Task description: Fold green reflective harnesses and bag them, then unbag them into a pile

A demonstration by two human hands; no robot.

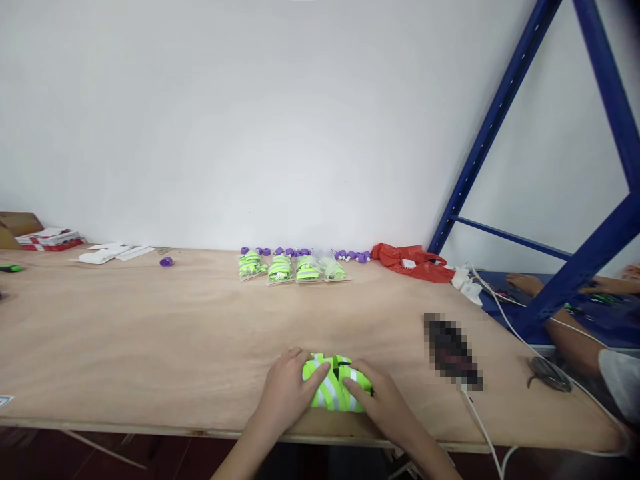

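Near the table's front edge lies a folded bundle of neon yellow-green cloth (pixel 333 390) with silvery stripes and a bit of black on top. My left hand (pixel 287 390) grips its left side, thumb resting on the cloth. On the right side my right hand (pixel 383 400) holds it, with thumb and fingers pressed on the top and edge. The fingertips at the far sides of the bundle are partly hidden. Several similar yellow-green bundles in clear bags (pixel 280 268) sit in a row near the wall.
Behind the bags are small purple items (pixel 303 252). A red plastic bag (pixel 413 261) lies right of them. A pixelated dark object (pixel 453 350), cable and sunglasses (pixel 550 373) are at right, beside a blue metal frame (pixel 487 133) and another person's arm (pixel 575 343). Papers (pixel 113 252) lie back left.
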